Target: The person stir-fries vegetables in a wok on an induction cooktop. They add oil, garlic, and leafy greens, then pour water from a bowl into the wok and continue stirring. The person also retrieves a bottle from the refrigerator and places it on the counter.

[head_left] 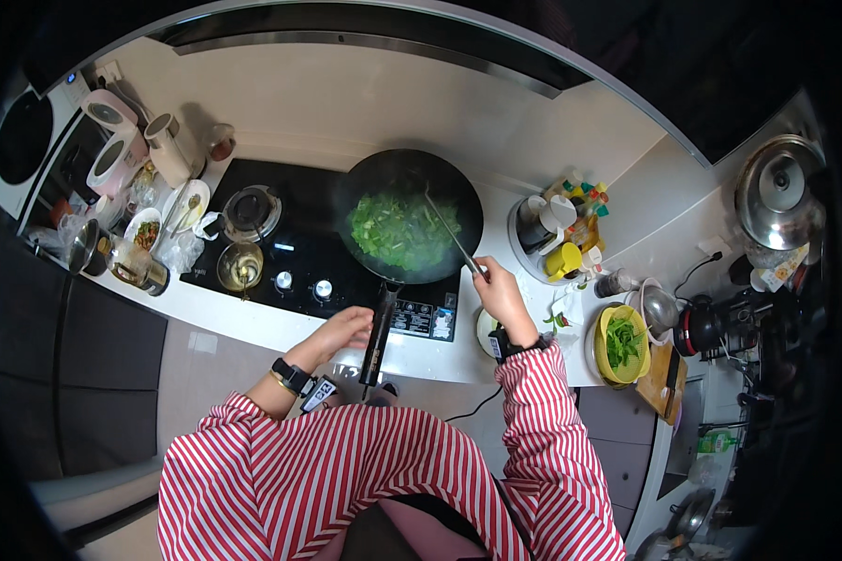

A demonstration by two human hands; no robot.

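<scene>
My right hand (500, 297) is closed around the handle of a long metal spatula (455, 237), which reaches into the black wok (472, 201). Chopped leafy greens (393, 229) fill the middle of the wok, with a little steam over them. The wok stands on the right side of the black stove (299, 252), its long black handle (378, 337) pointing toward me. Close to the left of that handle is my left hand (349, 329), its fingers stretched out and not wrapped around it. Whether the fingertips touch the handle I cannot tell.
Left of the wok are a second burner (251, 213) and a small glass bowl (240, 266). A plate of chopped food (145, 227) lies farther left. On the right stand a rack of seasoning bottles (557, 229), a yellow basket (642, 366) of greens and a knife on a cutting board (664, 383).
</scene>
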